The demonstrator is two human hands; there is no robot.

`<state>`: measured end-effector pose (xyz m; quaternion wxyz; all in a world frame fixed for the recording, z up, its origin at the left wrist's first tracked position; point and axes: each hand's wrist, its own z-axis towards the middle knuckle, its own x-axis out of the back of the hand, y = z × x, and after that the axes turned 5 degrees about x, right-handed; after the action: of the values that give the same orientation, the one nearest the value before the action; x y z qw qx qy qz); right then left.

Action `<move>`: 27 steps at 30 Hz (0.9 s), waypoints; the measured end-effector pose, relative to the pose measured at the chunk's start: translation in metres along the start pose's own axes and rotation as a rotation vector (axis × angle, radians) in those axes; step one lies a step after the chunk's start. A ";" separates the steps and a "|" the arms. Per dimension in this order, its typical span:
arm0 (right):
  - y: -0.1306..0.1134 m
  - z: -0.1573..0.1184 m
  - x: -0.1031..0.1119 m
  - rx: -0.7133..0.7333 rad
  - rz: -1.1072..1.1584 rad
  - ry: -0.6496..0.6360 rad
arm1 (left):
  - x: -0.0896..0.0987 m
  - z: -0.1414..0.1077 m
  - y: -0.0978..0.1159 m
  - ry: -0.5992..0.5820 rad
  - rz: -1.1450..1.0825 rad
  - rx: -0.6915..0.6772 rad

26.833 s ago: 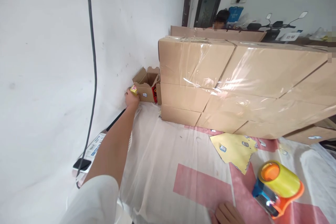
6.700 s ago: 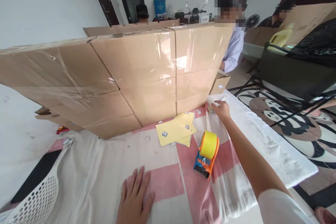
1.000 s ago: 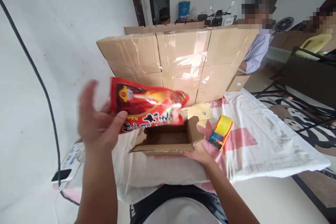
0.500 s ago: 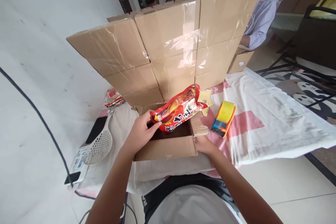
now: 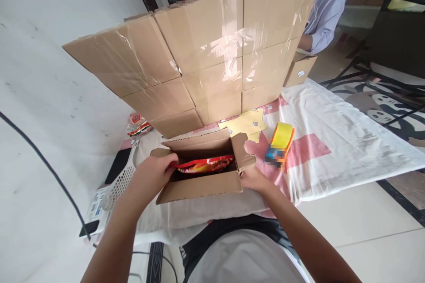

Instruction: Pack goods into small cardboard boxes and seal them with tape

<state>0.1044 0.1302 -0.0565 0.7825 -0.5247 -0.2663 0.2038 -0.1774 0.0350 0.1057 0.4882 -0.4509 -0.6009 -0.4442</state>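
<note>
A small open cardboard box [image 5: 199, 188] stands at the near edge of the cloth-covered table, its flaps spread outward. Inside it lies a red food packet [image 5: 206, 165] with colourful print, mostly below the rim. My left hand [image 5: 156, 170] reaches over the box's left side, its fingers closed on the packet's left end. At the right front corner, my right hand [image 5: 254, 178] grips the cardboard; some of its fingers are hidden by the flap. Just right of the box rest a yellow patterned sheet [image 5: 245, 124] and a yellow-and-orange packaged item [image 5: 280, 141].
A tall taped cardboard panel [image 5: 212, 53] rises behind the box. To the left are a white perforated scoop [image 5: 121, 181], a dark phone-like slab [image 5: 117, 166] and another red packet [image 5: 137, 124]. A person's sleeve [image 5: 327, 22] shows beyond, beside a small carton [image 5: 300, 70].
The red packet has gone from above the box down into it, with my left hand moving down and left. My right hand stays at the box corner. The view has shifted slightly.
</note>
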 end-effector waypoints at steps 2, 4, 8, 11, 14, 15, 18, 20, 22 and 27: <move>-0.001 0.001 -0.001 0.000 -0.005 0.009 | -0.010 0.009 0.009 -0.005 0.151 -0.034; -0.003 0.001 -0.001 -0.007 0.003 0.016 | -0.015 0.016 0.014 -0.009 0.223 -0.046; -0.007 0.000 -0.001 -0.003 0.044 0.010 | -0.009 0.013 0.011 0.005 0.156 -0.143; -0.008 -0.001 -0.001 0.016 0.064 0.009 | 0.001 0.000 0.007 -0.004 0.041 -0.216; -0.007 -0.002 -0.002 0.027 0.067 0.023 | 0.003 -0.008 0.010 -0.091 -0.089 -0.210; -0.006 -0.002 -0.002 0.024 0.066 0.024 | 0.002 -0.009 0.013 -0.116 -0.116 -0.187; -0.005 -0.003 -0.004 0.002 0.052 0.011 | -0.006 -0.008 0.023 -0.114 -0.121 -0.087; -0.004 -0.003 -0.004 0.010 0.034 -0.003 | -0.012 -0.006 0.029 -0.076 -0.083 -0.038; -0.004 -0.002 -0.003 0.039 0.016 -0.019 | -0.017 -0.005 0.032 -0.023 -0.047 -0.007; -0.003 -0.002 -0.002 0.107 -0.025 -0.025 | -0.028 -0.003 0.031 0.066 -0.058 0.014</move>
<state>0.1044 0.1267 -0.0548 0.8085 -0.4762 -0.2712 0.2145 -0.1435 0.0351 0.0810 0.4978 -0.4147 -0.6004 -0.4687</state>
